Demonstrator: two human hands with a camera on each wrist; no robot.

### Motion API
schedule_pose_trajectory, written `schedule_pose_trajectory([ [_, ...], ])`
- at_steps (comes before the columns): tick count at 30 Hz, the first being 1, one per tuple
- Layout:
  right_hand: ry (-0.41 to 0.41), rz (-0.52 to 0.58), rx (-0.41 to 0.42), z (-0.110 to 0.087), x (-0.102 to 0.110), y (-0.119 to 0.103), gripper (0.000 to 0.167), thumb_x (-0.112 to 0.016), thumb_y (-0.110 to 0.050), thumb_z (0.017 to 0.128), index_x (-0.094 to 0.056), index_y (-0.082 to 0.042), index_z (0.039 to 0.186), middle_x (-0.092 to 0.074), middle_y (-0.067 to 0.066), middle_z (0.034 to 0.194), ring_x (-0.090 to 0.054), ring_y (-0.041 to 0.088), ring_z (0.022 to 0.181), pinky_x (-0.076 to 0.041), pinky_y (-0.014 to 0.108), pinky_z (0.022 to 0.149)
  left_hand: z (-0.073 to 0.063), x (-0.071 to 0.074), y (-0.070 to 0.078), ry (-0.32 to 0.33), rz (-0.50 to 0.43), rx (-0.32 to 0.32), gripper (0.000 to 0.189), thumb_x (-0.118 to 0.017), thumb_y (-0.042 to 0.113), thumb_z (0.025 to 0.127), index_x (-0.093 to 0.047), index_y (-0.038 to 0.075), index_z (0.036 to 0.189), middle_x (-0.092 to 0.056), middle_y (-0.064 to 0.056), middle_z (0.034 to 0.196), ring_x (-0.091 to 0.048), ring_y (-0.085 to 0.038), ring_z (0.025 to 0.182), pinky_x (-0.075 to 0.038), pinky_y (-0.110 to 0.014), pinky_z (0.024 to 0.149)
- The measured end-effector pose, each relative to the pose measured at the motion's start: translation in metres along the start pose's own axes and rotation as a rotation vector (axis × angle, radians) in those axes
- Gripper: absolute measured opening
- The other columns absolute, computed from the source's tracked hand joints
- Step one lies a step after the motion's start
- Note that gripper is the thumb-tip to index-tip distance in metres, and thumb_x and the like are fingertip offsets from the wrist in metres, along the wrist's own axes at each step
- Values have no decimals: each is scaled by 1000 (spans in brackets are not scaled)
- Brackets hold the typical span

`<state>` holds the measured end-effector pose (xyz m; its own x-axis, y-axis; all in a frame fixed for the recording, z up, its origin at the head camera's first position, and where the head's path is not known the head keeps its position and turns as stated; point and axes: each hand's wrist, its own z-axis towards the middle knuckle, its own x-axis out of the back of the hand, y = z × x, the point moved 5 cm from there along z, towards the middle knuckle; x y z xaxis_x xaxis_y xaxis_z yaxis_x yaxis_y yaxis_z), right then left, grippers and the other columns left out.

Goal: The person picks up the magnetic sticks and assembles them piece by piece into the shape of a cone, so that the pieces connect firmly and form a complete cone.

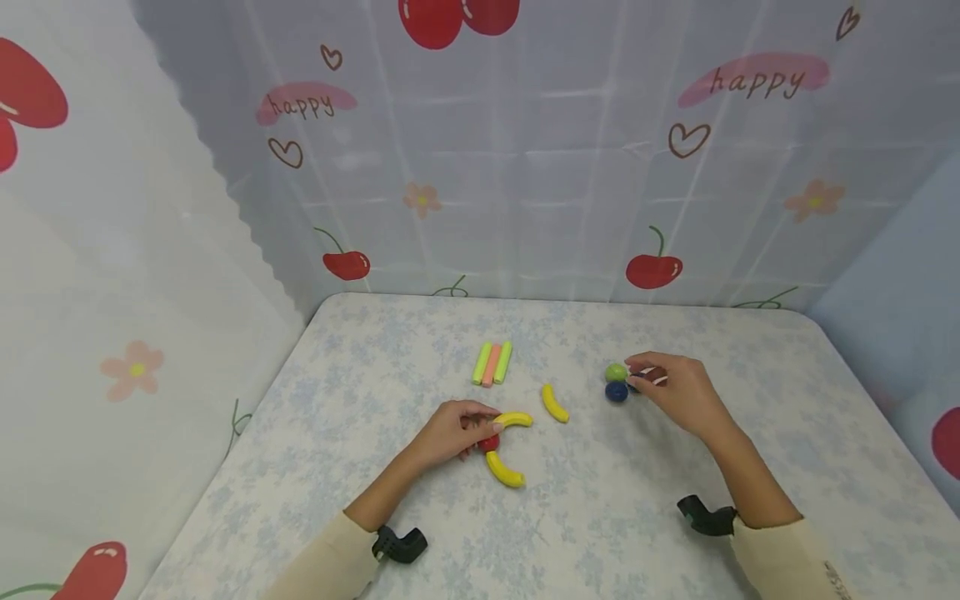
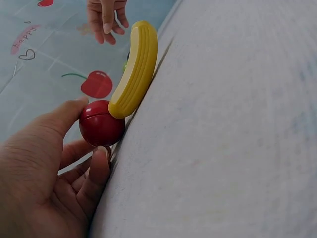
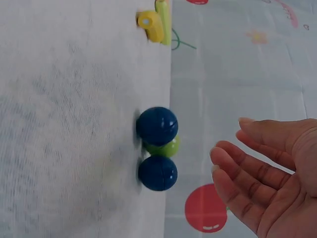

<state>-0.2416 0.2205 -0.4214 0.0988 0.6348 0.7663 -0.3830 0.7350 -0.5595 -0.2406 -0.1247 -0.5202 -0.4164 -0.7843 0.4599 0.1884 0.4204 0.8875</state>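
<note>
My left hand (image 1: 453, 432) pinches a glossy red ball (image 2: 101, 124) between thumb and fingers, low over the table. One curved yellow rod (image 2: 136, 69), ribbed like a banana, meets the ball; a second curved yellow rod (image 1: 505, 472) joins it from the near side in the head view. Above a cluster of balls at the right hovers my right hand (image 3: 270, 173), fingers loosely bent with nothing between them. That cluster has a green ball (image 1: 616, 372), a dark blue ball (image 3: 157, 125) and another dark blue ball (image 3: 158, 173), partly covered by the fingers in the head view.
A third curved yellow rod (image 1: 555, 404) lies between the hands. Farther back, two light green straight rods (image 1: 503, 362) flank an orange rod (image 1: 491, 366). The table (image 1: 360, 367) has a pale blue floral cover, and a cherry-print curtain (image 1: 525, 208) hangs behind it.
</note>
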Motion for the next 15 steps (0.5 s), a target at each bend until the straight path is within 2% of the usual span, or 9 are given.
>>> schedule_pose_trajectory([
  [3, 17, -24, -17, -1, 6, 15, 28, -76, -4, 90, -73, 0, 117, -74, 18, 106, -70, 34, 87, -58, 44, 68, 0, 0, -1, 6, 16, 3, 36, -72, 45, 94, -75, 19, 119, -66, -1, 76, -55, -18, 46, -52, -33, 46],
  [7, -13, -29, -94, -2, 8, 33, 30, -75, -6, 91, -71, 2, 120, -72, 21, 111, -68, 37, 91, -57, 44, 68, 0, -1, 0, 7, 18, -3, 34, -72, 43, 95, -76, 18, 118, -65, -2, 75, -55, -18, 46, -52, -33, 46],
  [10, -58, -19, -135, -2, 3, 42, 32, -75, -7, 91, -70, 2, 122, -69, 24, 118, -68, 38, 93, -55, 39, 65, 0, -1, 0, 14, 18, 3, 33, -72, 42, 95, -76, 17, 117, -66, -1, 77, -54, -17, 45, -52, -33, 46],
  [15, -116, 7, -140, 0, -10, 49, 34, -76, -6, 90, -70, 2, 123, -65, 27, 124, -69, 35, 91, -52, 32, 62, 0, -1, 2, 53, 25, 25, 29, -70, 42, 97, -77, 17, 111, -69, 2, 76, -54, -16, 44, -52, -33, 44],
])
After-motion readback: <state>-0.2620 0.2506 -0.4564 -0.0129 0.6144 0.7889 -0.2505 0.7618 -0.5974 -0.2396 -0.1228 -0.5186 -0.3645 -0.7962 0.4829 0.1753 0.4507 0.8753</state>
